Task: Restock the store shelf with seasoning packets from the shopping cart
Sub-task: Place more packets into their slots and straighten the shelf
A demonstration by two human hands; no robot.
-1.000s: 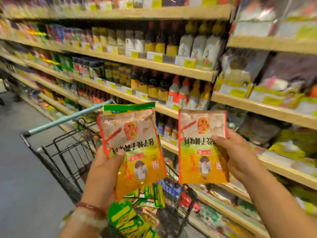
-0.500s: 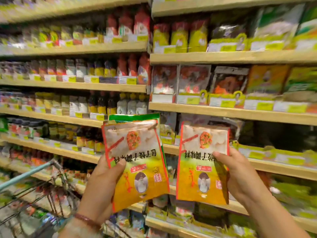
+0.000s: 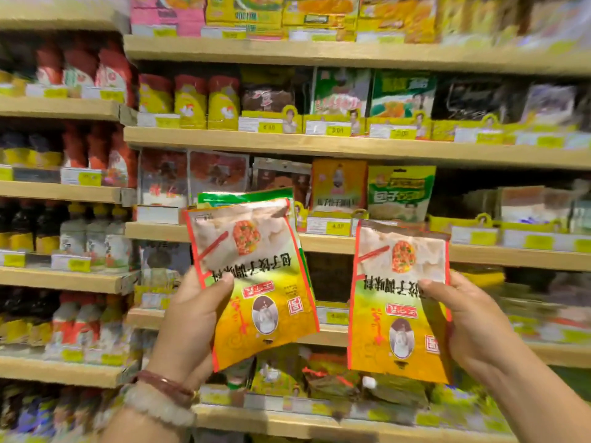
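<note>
Cart gone from view since the earlier frame; view swung right and up, both hands now raised square to the wooden store shelf [image 3: 319,145]. Left hand [image 3: 192,318] pinches the left edge of a yellow-orange plastic seasoning packet with red border [image 3: 256,282], thumb on front, print upside down, packet tilted. Green-topped packet [image 3: 246,197] sits behind it in the same grasp, only its top edge showing. Right hand [image 3: 473,318] grips the right edge of a second matching yellow-orange packet [image 3: 396,302], thumb on front, also upside down. Two packets side by side, apart, not touching. Red bead bracelet [image 3: 166,383] and pale bead bracelet [image 3: 160,406] on left wrist. Above the right-hand packet, a matching yellow pouch [image 3: 339,183] and green pouch [image 3: 399,193] stand on the shelf.
</note>
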